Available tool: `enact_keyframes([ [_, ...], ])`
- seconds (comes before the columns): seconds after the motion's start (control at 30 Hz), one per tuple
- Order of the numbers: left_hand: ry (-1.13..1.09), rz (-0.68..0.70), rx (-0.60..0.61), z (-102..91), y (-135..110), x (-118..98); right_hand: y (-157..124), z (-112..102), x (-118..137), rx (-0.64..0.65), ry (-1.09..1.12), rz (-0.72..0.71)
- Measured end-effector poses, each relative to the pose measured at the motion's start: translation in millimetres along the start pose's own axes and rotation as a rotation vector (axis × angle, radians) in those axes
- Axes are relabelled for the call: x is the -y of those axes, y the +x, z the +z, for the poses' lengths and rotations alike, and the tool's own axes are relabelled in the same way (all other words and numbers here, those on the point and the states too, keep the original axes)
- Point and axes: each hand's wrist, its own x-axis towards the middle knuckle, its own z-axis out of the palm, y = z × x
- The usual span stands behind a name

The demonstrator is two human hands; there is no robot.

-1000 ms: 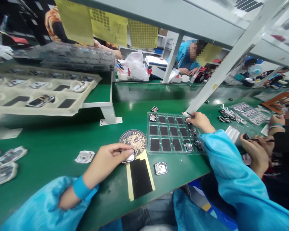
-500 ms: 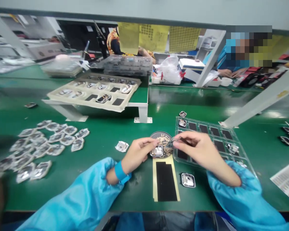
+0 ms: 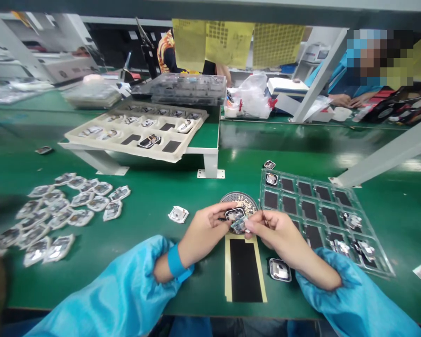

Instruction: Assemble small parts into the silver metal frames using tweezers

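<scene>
My left hand (image 3: 208, 227) is closed on a small square watch case (image 3: 234, 214) with rounded corners, tilted over a round dish of small parts (image 3: 247, 202). My right hand (image 3: 280, 231) pinches a small bluish-silver circuit part (image 3: 239, 225) between thumb and fingertips, against the near edge of the case. A thin dark tool (image 3: 264, 218), perhaps tweezers, sticks up from the right fingers. Below the hands lies a black pad on yellow backing (image 3: 246, 271). Another watch case (image 3: 280, 270) lies under the right wrist, and a pale-rimmed one (image 3: 178, 214) is left of the left hand.
A clear compartment tray (image 3: 379, 243) with black pads and several parts lies at right. Many pale-rimmed cases (image 3: 80, 217) cover the left. A cream tray (image 3: 157, 152) rests on a raised stand (image 3: 210, 164). A slanted post (image 3: 389, 154) rises at right. Co-workers sit across.
The right hand has turned and come in closer to the case, with the circuit part now against it. The case is tilted more. The view has shifted slightly, showing more of the clear tray.
</scene>
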Motion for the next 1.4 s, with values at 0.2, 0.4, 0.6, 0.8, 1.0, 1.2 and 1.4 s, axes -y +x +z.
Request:
enact_keyframes([
  [0.2, -0.004, -0.005, 0.000, 3.6, -3.5, -0.4, 0.2, 5.4, -3.2, -0.072, -0.102, -0.054],
  [0.4, 0.035, 0.022, -0.004, 3.2, -4.9, -0.9, 3.8, 1.4, -4.1, -0.099, -0.149, -0.061],
  [0.6, 0.063, 0.085, 0.001, 3.6, -6.4, 0.1, 3.8, -0.4, -6.2, -0.092, -0.189, -0.071],
  [0.8, 0.104, 0.122, -0.007, 3.2, -6.5, -0.9, 4.5, -1.8, -6.3, -0.080, -0.194, -0.070],
  [1.0, 0.151, 0.128, -0.012, 1.4, -4.9, -0.6, 4.3, -2.5, -7.5, -0.095, -0.187, -0.067],
  [1.2, 0.218, 0.155, -0.009, 0.5, -5.7, -1.5, 4.3, -2.0, -7.4, -0.105, -0.166, -0.038],
  [1.4, 0.372, 0.237, -0.061, 3.2, -10.2, -5.6, 6.3, 0.5, -8.5, -0.119, -0.145, -0.065],
])
